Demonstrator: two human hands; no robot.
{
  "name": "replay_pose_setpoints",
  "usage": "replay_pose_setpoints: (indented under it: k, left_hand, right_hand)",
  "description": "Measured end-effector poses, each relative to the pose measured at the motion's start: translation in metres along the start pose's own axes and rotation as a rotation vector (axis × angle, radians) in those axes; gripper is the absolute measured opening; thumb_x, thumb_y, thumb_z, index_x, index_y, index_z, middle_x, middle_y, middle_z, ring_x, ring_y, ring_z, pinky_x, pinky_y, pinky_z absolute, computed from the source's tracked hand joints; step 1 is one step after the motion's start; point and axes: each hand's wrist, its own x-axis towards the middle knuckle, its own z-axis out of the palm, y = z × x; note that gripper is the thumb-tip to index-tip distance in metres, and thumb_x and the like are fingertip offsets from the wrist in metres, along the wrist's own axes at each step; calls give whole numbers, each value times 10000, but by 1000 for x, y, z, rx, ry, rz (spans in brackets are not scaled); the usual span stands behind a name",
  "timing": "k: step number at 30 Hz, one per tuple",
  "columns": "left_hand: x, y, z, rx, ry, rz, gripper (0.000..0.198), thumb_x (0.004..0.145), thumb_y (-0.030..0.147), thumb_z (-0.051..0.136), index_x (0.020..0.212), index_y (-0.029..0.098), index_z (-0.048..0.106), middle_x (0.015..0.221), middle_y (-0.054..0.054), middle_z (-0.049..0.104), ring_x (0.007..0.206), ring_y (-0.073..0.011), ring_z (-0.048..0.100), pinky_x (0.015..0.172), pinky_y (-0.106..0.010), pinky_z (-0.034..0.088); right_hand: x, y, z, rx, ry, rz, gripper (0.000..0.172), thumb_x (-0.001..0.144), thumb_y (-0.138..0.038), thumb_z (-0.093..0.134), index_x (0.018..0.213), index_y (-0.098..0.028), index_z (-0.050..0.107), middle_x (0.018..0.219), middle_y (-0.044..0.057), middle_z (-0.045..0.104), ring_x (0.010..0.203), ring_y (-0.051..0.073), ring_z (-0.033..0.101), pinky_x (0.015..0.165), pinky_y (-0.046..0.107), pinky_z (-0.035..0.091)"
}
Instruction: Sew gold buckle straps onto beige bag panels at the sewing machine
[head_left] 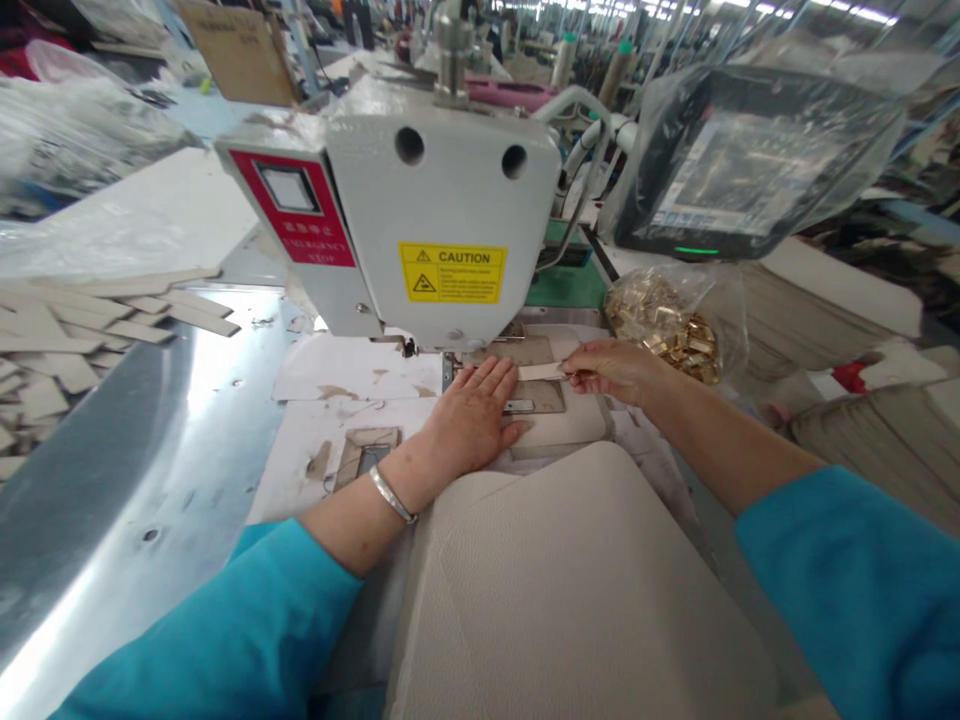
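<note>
My left hand lies flat with fingers stretched out on a beige leather panel under the head of a white sewing machine. My right hand pinches a small beige strip and holds it over the panel just right of the needle area. A small metal fitting sits on the panel between the two hands. The needle itself is hidden under the machine head.
A clear bag of gold metal buckles lies right of my right hand. A plastic-wrapped control screen stands at the back right. Stacked beige strips cover the left of the metal table. Folded beige panels pile at right.
</note>
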Motion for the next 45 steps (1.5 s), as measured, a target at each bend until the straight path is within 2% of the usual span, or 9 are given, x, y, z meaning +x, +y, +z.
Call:
replay_pose_setpoints:
  k: [9, 14, 17, 22, 27, 31, 35, 39, 45]
  left_hand:
    - [0, 0, 0, -1, 5, -4, 682, 970, 511, 418, 1492, 79, 337, 1580, -144, 289, 1467, -282, 272, 1200, -452, 232]
    - [0, 2, -2, 8, -20, -17, 694, 969, 511, 435, 1495, 71, 328, 1586, -141, 276, 1472, -280, 258, 1207, -447, 221]
    - [-1, 1, -2, 9, -25, -13, 697, 967, 520, 438, 1492, 74, 333, 1585, -144, 278, 1472, -285, 256, 1205, -448, 226]
    - [0, 0, -10, 16, -82, -1, 678, 983, 483, 424, 1508, 74, 296, 1594, -142, 245, 1480, -289, 230, 1202, -459, 229]
    - [24, 8, -14, 13, -208, 173, 599, 1019, 370, 378, 1517, 58, 264, 1597, -137, 237, 1487, -246, 210, 1214, -378, 198]
    - [38, 17, -9, -16, -186, 260, 580, 1020, 341, 392, 1511, 54, 278, 1586, -142, 274, 1476, -215, 249, 1209, -309, 193]
    - [30, 17, -6, -47, -118, 161, 571, 1018, 389, 397, 1492, 80, 329, 1551, -130, 365, 1436, -215, 339, 1187, -316, 261]
    - [8, 8, -10, -41, -56, 30, 548, 996, 414, 448, 1441, 96, 412, 1490, -142, 457, 1384, -244, 417, 1150, -358, 334]
    - [-20, 1, -22, 98, 42, -126, 467, 935, 354, 583, 1307, 79, 522, 1339, -170, 576, 1214, -286, 560, 1010, -385, 460]
  right_hand:
    - [-1, 1, 0, -14, 5, -3, 267, 720, -1, 758, 607, -132, 555, 530, -3, 590, 465, 70, 548, 494, 176, 529]
    - [0, 5, 4, -170, 61, -22, 255, 776, -10, 700, 628, -146, 544, 465, -14, 560, 420, 69, 525, 450, 168, 501]
    - [4, 7, 5, -256, 93, -40, 261, 756, -43, 728, 617, -158, 539, 441, -25, 544, 388, 66, 497, 415, 170, 478]
    - [8, 5, 6, -252, 80, -22, 278, 705, -41, 751, 593, -169, 531, 458, -22, 562, 392, 71, 505, 406, 182, 482]
    - [6, 1, 8, -255, 77, 11, 284, 700, -10, 724, 570, -163, 523, 448, -22, 555, 379, 76, 498, 405, 191, 477]
    - [5, 3, 9, -241, 85, -7, 252, 755, 7, 650, 604, -156, 532, 443, -31, 540, 374, 73, 493, 413, 185, 466]
    - [7, 6, 8, -239, 89, -11, 242, 804, -31, 628, 620, -158, 535, 440, -23, 548, 369, 83, 498, 421, 196, 466]
    - [10, 9, 6, -231, 90, -20, 244, 816, -43, 632, 628, -161, 531, 458, -14, 569, 373, 88, 510, 428, 203, 474]
    - [9, 9, 5, -230, 82, -14, 230, 797, -30, 648, 636, -151, 535, 468, -6, 578, 382, 84, 525, 436, 202, 489]
